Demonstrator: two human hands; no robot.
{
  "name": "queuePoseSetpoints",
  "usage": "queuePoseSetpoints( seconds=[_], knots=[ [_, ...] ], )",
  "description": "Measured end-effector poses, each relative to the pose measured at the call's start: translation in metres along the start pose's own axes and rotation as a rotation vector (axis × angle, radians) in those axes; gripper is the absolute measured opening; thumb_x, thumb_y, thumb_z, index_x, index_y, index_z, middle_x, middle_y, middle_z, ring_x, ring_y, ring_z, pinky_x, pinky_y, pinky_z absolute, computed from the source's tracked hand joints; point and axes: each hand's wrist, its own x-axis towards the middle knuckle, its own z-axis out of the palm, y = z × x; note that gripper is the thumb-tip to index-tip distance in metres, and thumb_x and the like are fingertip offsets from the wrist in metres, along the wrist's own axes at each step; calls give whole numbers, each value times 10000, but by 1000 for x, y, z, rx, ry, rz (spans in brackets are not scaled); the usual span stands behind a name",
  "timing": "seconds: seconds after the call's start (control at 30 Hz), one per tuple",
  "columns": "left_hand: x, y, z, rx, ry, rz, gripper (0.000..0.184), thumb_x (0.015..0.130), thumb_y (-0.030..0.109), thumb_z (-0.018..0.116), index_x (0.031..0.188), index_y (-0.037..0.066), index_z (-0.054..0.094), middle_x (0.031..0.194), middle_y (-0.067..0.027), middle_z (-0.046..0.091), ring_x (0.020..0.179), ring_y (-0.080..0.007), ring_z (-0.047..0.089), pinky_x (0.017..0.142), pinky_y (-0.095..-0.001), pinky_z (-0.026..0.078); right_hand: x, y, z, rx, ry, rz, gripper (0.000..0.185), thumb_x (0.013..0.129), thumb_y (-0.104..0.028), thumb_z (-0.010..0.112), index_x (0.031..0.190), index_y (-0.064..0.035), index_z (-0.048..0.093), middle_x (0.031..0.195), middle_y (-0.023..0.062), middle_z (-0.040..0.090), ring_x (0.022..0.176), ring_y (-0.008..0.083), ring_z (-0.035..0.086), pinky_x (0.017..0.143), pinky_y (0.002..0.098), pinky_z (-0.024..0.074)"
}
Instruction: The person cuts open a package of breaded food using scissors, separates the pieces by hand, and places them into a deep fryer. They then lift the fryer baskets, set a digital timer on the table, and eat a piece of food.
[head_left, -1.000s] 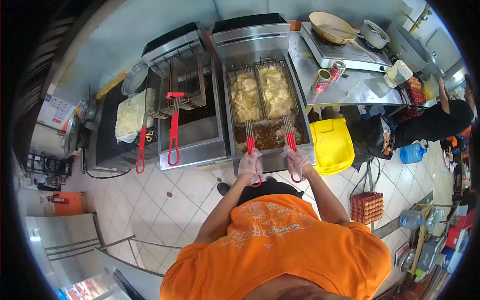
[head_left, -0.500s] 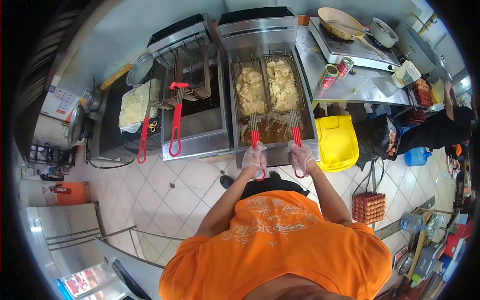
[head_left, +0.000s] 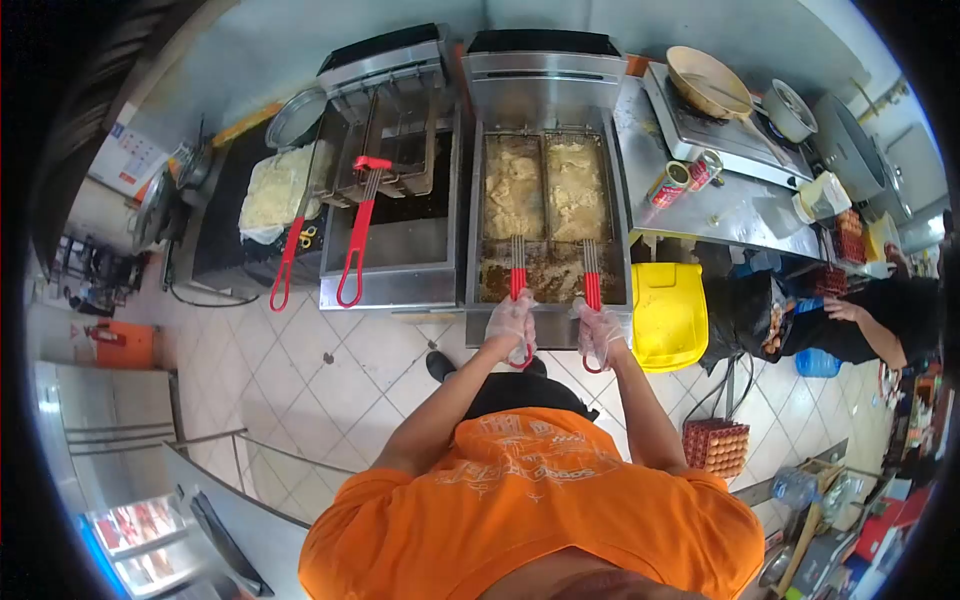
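Observation:
Two wire baskets of pale battered food sit side by side in the oil of the right fryer. My left hand, in a clear plastic glove, is wrapped round the red handle of the left basket. The red handle of the right basket is in my right hand, gloved the same way. Both handles point toward my body. Foam and brown oil show at the front of the fryer. Another fryer to the left has raised baskets with red handles.
A tray of pale food lies far left. On the right are a yellow bin, two cans, a stove with a pan, and egg trays. A person in black is at the far right.
The baskets sit lower in the oil and their food is more covered than before. My hands keep their hold on both handles. The person at the right has moved an arm, and the view has shifted.

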Motion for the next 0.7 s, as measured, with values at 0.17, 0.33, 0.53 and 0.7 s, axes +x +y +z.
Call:
queuePoseSetpoints(
  seconds=[0.17, 0.33, 0.53, 0.7],
  knots=[
    [8, 23, 6, -118, -28, -129, 142, 1018, 339, 490, 1123, 244, 500, 542, -10, 453, 420, -188, 495, 395, -380, 437, 11, -13, -5, -42, 45, -5, 256, 964, -313, 616, 804, -174, 472, 534, -44, 368, 398, 112, 353, 379, 285, 296],
    [-5, 29, -5, -33, -59, -155, 274, 984, 418, 534, 1151, 201, 523, 606, -57, 566, 456, -215, 567, 412, -394, 465, 25, -1, -13, -189, 113, -11, 247, 934, -330, 660, 848, -133, 538, 574, -11, 488, 434, 117, 445, 413, 284, 379],
    [-7, 35, -145, 161, -259, -282, 572, 966, 512, 463, 1408, 149, 461, 1120, -180, 661, 819, -258, 703, 616, -371, 560, 24, -28, 9, -842, 663, -318, 321, 885, -312, 720, 1026, -30, 658, 819, 72, 663, 700, 147, 625, 622, 291, 504],
    [-65, -14, -352, 21, -8, -51, 429, 950, 415, 533, 1288, 157, 588, 1094, -156, 671, 791, -258, 699, 663, -343, 566, 53, -54, -15, -207, 493, -516, 317, 981, -221, 549, 1244, -45, 524, 1185, 111, 628, 1009, 225, 627, 902, 392, 516]
  ],
)
